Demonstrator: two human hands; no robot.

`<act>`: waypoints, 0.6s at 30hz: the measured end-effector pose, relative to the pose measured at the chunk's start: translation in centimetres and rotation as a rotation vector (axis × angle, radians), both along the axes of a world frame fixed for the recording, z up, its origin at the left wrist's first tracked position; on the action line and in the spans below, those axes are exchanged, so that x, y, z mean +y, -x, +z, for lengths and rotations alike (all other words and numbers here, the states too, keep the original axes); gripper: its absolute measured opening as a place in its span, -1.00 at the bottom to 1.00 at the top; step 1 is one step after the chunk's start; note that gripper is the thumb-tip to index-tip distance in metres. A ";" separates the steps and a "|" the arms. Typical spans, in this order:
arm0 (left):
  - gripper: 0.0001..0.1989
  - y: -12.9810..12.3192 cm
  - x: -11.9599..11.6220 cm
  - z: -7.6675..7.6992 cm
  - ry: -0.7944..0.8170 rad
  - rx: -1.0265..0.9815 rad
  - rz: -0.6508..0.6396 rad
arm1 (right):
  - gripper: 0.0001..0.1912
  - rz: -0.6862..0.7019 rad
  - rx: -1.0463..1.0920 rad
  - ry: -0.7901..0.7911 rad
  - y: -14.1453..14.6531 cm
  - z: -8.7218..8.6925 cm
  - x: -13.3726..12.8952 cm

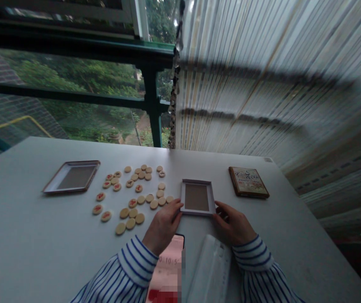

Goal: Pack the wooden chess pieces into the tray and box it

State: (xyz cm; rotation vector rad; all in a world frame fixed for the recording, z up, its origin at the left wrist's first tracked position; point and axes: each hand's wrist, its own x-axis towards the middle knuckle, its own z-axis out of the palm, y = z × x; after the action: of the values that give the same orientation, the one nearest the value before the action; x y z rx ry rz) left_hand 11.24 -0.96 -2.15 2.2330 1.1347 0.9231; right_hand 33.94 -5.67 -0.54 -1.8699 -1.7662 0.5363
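Observation:
A shallow white box tray (198, 182) with a grey-brown bottom lies on the white table in front of me. My left hand (164, 223) pinches its near left corner between thumb and fingers. At the near right corner, my right hand (234, 223) grips the same tray with its fingertips. Round wooden Chinese chess pieces (138, 188) lie scattered to the left, some showing red or dark characters and others plain side up. The piece nearest my left hand is a plain one (169, 199).
A box lid (87, 179) lies open side up at the far left. A closed printed box (249, 182) sits at the right. Close to me are a phone (169, 265) and a whitish plastic packet (212, 269). Railings and a corrugated translucent wall border the white table (41, 235).

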 end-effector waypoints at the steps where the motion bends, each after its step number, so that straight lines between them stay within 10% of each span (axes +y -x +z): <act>1: -0.73 0.0 0.0 0.0 0.002 -0.002 -0.001 | -0.59 -0.004 0.002 -0.002 0.0 0.0 0.0; 18: -0.68 -0.1 0.0 -0.2 -0.040 -0.030 -0.024 | -0.60 -0.005 -0.010 -0.028 0.0 0.2 0.0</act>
State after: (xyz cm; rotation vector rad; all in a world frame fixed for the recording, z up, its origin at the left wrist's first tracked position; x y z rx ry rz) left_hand 11.33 -0.95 -2.36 2.2520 1.0823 0.9750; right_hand 33.96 -5.65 -0.34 -1.8606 -1.7665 0.4988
